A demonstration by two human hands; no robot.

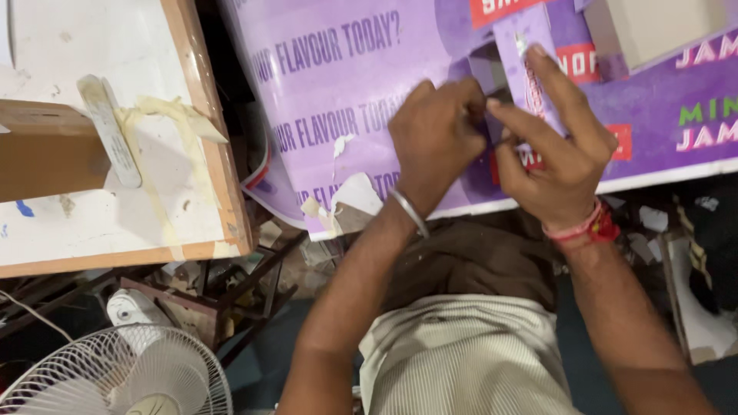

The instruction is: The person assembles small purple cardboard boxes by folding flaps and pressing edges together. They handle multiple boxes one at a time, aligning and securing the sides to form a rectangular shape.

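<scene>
Both my hands work on a small purple printed cardboard piece (516, 38) that stands over a large purple printed sheet (361, 92). My left hand (434, 138), with a metal bangle at the wrist, is closed and pinches the piece's lower left part. From the right, my right hand (557, 150), with red thread bands at the wrist, holds the piece, its forefinger stretched up along the strip. The part of the piece between my hands is hidden.
A white board with a wooden edge (223, 177) lies at left, with a stick (111, 131) smeared in yellowish glue on it. An open cardboard box (653, 31) sits at top right. A white fan (123, 369) stands below left. Paper scraps litter the floor (661, 230).
</scene>
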